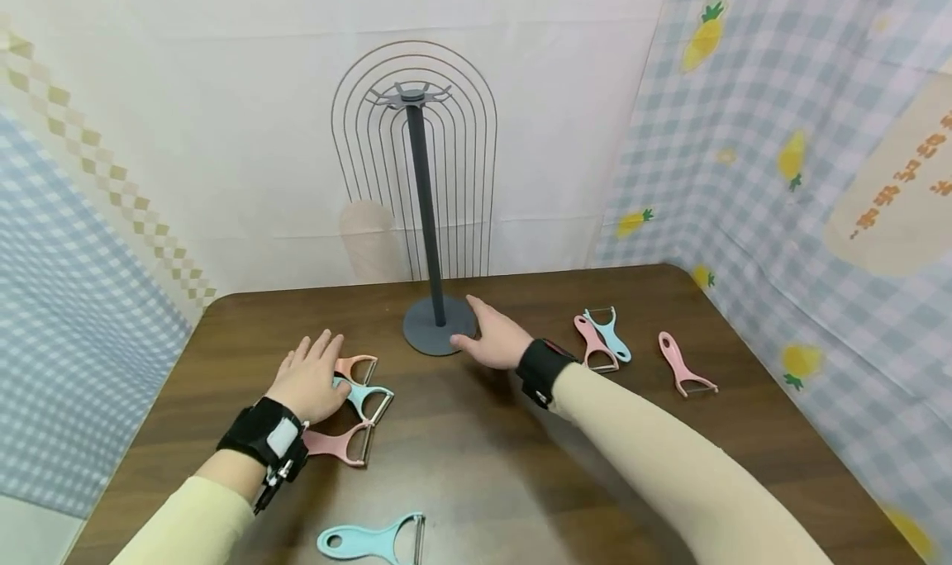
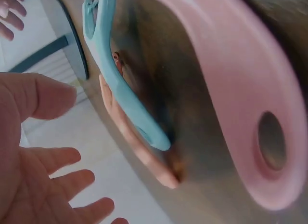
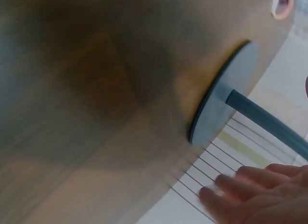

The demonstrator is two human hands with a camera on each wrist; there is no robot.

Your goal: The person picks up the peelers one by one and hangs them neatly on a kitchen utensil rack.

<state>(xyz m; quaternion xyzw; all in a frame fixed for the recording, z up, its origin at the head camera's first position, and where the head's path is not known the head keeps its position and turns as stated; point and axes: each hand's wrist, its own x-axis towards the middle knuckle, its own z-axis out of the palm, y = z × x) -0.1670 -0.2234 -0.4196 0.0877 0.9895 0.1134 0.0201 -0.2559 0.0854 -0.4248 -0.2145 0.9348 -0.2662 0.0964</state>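
My left hand [image 1: 308, 381] is over the left side of the table, fingers spread, above an orange peeler [image 1: 359, 366] and a light blue peeler [image 1: 364, 393]. A pink peeler [image 1: 344, 443] lies nearer me, just below that hand. In the left wrist view the pink peeler [image 2: 250, 89] fills the right side, with the fingers apart from it. My right hand [image 1: 494, 334] is beside the round base of a dark grey stand [image 1: 426, 210], thumb and fingers apart. The right wrist view shows its fingers near the stand's pole [image 3: 264, 119], holding nothing.
Another light blue peeler [image 1: 364, 541] lies at the table's front edge. On the right lie a pink peeler [image 1: 592, 342] overlapping a light blue one [image 1: 610, 334], and a separate pink peeler [image 1: 678, 364]. Hooks [image 1: 411, 96] ring the stand's top. Cloth [image 1: 565, 135] hangs behind the wooden table.
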